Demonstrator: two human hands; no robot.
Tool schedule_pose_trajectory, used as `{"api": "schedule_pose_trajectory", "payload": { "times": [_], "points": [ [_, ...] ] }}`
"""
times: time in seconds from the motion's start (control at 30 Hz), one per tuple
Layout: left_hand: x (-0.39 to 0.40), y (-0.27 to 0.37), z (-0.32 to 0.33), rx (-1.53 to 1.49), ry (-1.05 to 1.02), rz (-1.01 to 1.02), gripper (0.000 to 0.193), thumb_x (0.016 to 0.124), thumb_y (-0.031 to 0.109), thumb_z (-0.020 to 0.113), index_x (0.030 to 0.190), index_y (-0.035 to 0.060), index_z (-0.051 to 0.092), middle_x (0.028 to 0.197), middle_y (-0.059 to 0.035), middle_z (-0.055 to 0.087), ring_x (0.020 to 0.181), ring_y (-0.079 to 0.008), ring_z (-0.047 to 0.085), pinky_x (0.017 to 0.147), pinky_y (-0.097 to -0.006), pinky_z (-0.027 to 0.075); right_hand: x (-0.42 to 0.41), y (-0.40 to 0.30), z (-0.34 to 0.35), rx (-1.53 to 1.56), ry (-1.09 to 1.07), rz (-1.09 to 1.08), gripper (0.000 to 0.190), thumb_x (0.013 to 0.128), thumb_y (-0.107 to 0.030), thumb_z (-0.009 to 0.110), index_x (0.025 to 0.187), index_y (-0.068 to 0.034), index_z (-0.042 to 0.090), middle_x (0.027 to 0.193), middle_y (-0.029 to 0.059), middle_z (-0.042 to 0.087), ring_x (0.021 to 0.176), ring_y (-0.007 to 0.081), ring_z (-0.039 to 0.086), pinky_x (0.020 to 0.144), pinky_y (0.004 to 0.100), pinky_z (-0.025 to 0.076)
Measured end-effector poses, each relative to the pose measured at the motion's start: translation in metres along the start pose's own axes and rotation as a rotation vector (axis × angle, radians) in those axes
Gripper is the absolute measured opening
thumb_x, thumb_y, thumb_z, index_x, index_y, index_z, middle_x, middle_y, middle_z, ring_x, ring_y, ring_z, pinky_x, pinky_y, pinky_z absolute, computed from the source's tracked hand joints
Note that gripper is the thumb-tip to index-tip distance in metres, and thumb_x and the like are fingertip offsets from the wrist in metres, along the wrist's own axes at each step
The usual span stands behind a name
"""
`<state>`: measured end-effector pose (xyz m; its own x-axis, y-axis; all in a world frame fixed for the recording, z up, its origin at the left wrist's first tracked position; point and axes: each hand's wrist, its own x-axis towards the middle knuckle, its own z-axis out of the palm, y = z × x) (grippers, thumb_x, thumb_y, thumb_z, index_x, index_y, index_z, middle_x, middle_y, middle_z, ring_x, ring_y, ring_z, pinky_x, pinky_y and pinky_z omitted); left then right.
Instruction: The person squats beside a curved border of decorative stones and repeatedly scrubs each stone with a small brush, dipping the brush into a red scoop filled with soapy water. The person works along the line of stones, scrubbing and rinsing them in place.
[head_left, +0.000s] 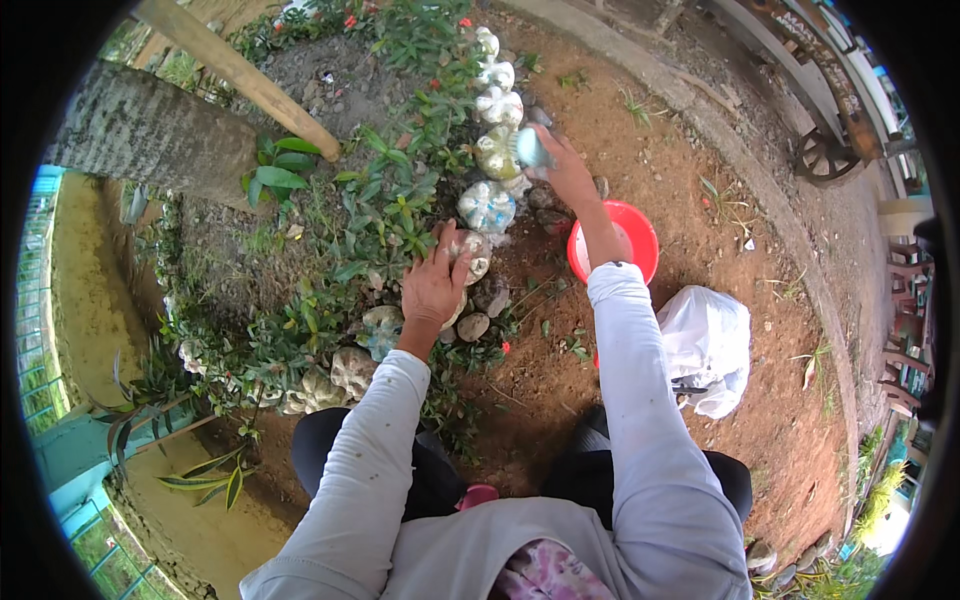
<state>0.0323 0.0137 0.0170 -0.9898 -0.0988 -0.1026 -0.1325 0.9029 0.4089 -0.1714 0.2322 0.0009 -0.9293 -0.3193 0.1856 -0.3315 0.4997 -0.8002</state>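
A row of upturned plastic bottles, painted white and worn, edges the plant bed. My right hand (564, 166) grips a pale blue scrub brush (534, 147), blurred, with its bristles against a yellowish bottle (497, 152). Closer to me, my left hand (435, 281) lies with fingers spread on a dull white bottle (474, 257) and the leaves beside it. Between the two hands stands a bottle with blue paint patches (487, 206). Under my right forearm sits a red plastic basin (646, 238), partly covered by the arm; its contents are hard to make out.
A white plastic bag (709, 337) lies on the soil right of my arm. Stones (474, 327) border the bottles. Leafy plants (397, 187) crowd the left side, before a tree trunk (157, 131) and a slanting wooden pole (247, 79). A concrete curb (806, 255) curves along the right.
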Motion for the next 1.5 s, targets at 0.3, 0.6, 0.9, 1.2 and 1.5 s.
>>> {"api": "schedule_pose_trajectory", "payload": {
  "times": [0.3,0.6,0.9,1.2,1.5],
  "points": [
    [-0.008,-0.013,-0.007,0.008,0.012,-0.026,0.061,0.099,0.056,0.028,0.152,0.0273,0.022,0.155,-0.0039,0.031,0.133,-0.0389,0.041,0.103,-0.0574,0.036,0.025,-0.057,0.014,-0.127,-0.136,-0.082,0.079,0.074,-0.018,0.079,0.143,-0.027,0.043,0.137,0.0172,0.049,0.126,0.0359,0.049,0.105,0.0398,0.040],
    [-0.002,-0.004,-0.010,0.015,-0.046,-0.040,0.062,0.099,0.057,0.028,0.153,0.0277,0.020,0.155,-0.0037,0.031,0.135,-0.0383,0.038,0.104,-0.0578,0.035,-0.011,-0.021,-0.027,-0.196,0.099,0.390,0.077,0.083,-0.037,0.071,0.148,-0.017,0.035,0.137,0.0198,0.049,0.124,0.0384,0.051,0.101,0.0426,0.043],
    [-0.001,0.001,-0.008,0.011,-0.032,-0.011,0.061,0.099,0.055,0.028,0.153,0.0266,0.021,0.155,-0.0051,0.032,0.135,-0.0376,0.039,0.106,-0.0537,0.035,-0.060,-0.046,0.066,-0.475,0.271,-0.117,0.065,0.090,-0.031,0.065,0.149,-0.029,0.036,0.129,0.0273,0.043,0.108,0.0451,0.048,0.095,0.0497,0.042],
    [0.002,0.002,-0.002,-0.015,0.007,0.022,0.060,0.099,0.054,0.031,0.152,0.0265,0.024,0.153,-0.0054,0.035,0.131,-0.0394,0.043,0.104,-0.0531,0.037,0.021,-0.070,0.067,-0.724,0.404,0.108,0.059,0.091,-0.033,0.062,0.145,-0.024,0.040,0.120,0.0260,0.049,0.098,0.0392,0.053,0.081,0.0480,0.045],
    [-0.004,-0.008,-0.007,-0.030,0.013,0.007,0.061,0.099,0.054,0.029,0.153,0.0267,0.021,0.154,-0.0051,0.034,0.132,-0.0384,0.043,0.102,-0.0550,0.039,-0.064,-0.087,0.095,-0.778,0.318,-0.011,0.058,0.089,-0.033,0.064,0.142,-0.025,0.044,0.101,0.0203,0.050,0.084,0.0355,0.053,0.071,0.0452,0.047]
  ]
}}
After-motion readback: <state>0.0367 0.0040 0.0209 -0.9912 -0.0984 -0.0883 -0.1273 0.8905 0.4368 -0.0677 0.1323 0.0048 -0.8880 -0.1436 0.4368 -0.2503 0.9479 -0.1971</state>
